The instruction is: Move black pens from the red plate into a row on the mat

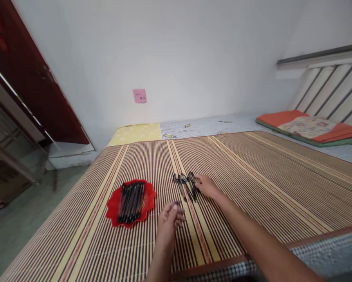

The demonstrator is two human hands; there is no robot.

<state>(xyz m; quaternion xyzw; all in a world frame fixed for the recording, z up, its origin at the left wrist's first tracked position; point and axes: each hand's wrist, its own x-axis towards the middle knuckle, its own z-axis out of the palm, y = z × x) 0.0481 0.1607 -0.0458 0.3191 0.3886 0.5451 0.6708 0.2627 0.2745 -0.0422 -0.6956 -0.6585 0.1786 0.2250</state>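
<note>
Several black pens (185,187) lie in a loose, slightly fanned group on the striped mat (129,250). At the right side of this group, my right hand (206,186) has its fingers curled against the outermost pen (192,181), its thumb and fingertips closed at it. My left hand (170,217) is nearer to me, below the loose pens and apart from them. Its thumb and forefinger come together by a small dark spot that I cannot make out; the other fingers are loosely bent. To its left, a red scalloped plate (110,209) holds a row of black pens (131,201).
The mat covers a bed against a white wall (208,58) with a pink note (139,96). A folded orange and green cloth (313,127) lies at the far right by the slatted headboard (334,88). A dark red door (37,74) stands at the left.
</note>
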